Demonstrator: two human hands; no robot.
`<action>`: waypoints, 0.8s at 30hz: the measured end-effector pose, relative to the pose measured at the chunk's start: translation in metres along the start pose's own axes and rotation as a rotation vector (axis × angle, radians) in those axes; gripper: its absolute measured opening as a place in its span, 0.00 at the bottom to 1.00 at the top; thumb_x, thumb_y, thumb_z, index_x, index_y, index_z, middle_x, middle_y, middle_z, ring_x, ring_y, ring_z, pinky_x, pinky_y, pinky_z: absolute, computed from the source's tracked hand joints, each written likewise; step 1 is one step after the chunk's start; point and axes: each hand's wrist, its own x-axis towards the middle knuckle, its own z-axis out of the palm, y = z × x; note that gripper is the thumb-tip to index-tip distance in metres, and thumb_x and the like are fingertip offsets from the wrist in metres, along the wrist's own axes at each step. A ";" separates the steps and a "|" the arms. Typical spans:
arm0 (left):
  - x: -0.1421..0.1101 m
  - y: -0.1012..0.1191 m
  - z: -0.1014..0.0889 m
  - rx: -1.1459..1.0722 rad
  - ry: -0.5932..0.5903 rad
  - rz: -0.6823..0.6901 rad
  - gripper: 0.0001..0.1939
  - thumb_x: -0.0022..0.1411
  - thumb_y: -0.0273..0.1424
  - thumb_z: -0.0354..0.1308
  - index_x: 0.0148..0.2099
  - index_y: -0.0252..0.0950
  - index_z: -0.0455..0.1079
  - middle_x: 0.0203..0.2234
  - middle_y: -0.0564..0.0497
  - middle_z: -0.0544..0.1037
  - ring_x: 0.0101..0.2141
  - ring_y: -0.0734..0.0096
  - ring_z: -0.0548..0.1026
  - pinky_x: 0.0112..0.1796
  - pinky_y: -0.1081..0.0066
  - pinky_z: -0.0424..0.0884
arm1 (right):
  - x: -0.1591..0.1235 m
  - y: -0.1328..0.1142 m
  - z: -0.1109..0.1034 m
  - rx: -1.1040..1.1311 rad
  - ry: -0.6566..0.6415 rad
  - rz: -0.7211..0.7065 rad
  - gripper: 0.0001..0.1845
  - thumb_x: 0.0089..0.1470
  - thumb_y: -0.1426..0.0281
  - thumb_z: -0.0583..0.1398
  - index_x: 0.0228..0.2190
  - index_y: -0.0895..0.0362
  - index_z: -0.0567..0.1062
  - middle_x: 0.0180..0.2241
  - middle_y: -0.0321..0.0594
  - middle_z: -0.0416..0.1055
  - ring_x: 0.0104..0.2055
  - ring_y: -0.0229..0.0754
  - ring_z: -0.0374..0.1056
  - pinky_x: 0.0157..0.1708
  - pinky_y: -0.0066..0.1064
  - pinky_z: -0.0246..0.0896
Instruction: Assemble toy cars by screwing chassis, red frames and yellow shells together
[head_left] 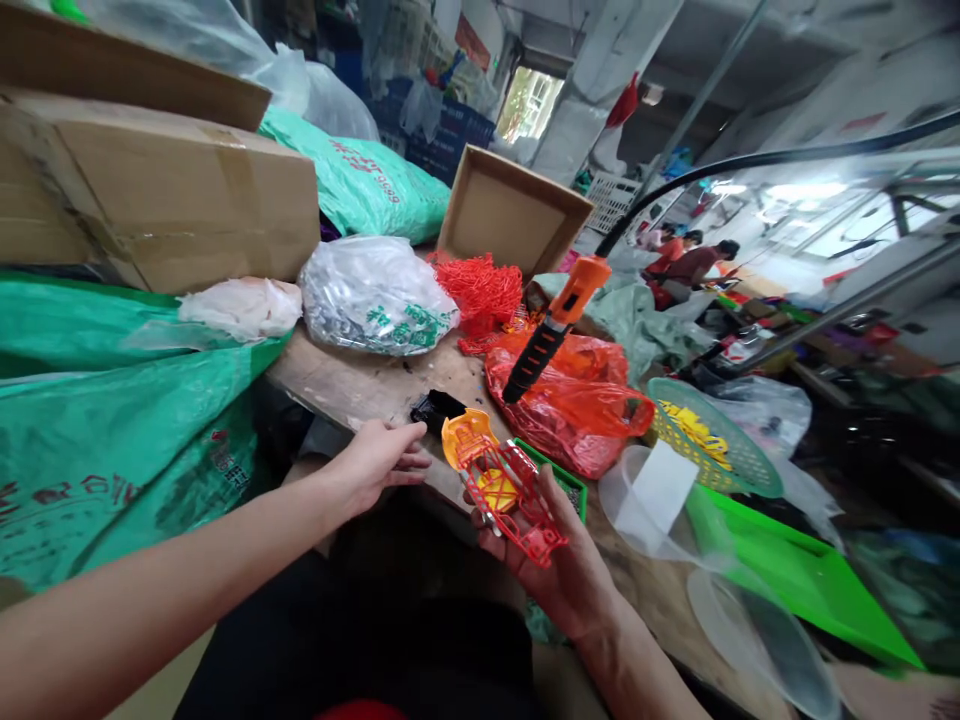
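My right hand (574,560) is closed round a red and orange-yellow plastic toy car body (506,490), held tilted above the table's front edge. My left hand (379,462) is a short way to its left, its fingers stretched out and nothing in them. Just beyond that hand, a black plastic part (436,408) lies on the wooden table (337,385). An electric screwdriver (555,325) with an orange and black body hangs tip down from a black cable, beyond the car body. Partly hidden behind my right hand is a small green tray (580,494) with tiny dark pieces.
Behind the screwdriver lie a red plastic bag (592,400) and red strands (480,290). A white plastic bag (375,295) and cardboard boxes (217,200) stand at left. To the right are a basket of yellow parts (742,445), clear tubs and a bright green tray (817,580).
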 end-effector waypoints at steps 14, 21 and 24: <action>-0.057 -0.011 -0.018 0.427 -0.294 0.469 0.14 0.57 0.37 0.66 0.45 0.39 0.75 0.40 0.48 0.83 0.42 0.59 0.81 0.44 0.64 0.77 | -0.013 0.008 -0.019 -0.242 -0.157 0.218 0.34 0.46 0.43 0.69 0.44 0.57 0.82 0.37 0.47 0.82 0.33 0.45 0.78 0.34 0.32 0.72; -0.071 -0.030 -0.019 0.642 -0.457 0.300 0.05 0.60 0.36 0.64 0.39 0.42 0.77 0.33 0.53 0.85 0.34 0.63 0.82 0.35 0.71 0.78 | -0.016 0.031 -0.026 -0.207 -0.243 0.357 0.31 0.51 0.44 0.67 0.38 0.61 0.83 0.31 0.45 0.81 0.33 0.43 0.78 0.39 0.33 0.72; -0.074 -0.039 -0.023 0.613 -0.472 0.238 0.05 0.61 0.35 0.62 0.39 0.42 0.78 0.34 0.52 0.85 0.34 0.62 0.82 0.33 0.72 0.78 | -0.019 0.036 -0.029 -0.235 -0.256 0.370 0.30 0.51 0.45 0.66 0.36 0.61 0.83 0.30 0.44 0.80 0.33 0.42 0.77 0.38 0.31 0.71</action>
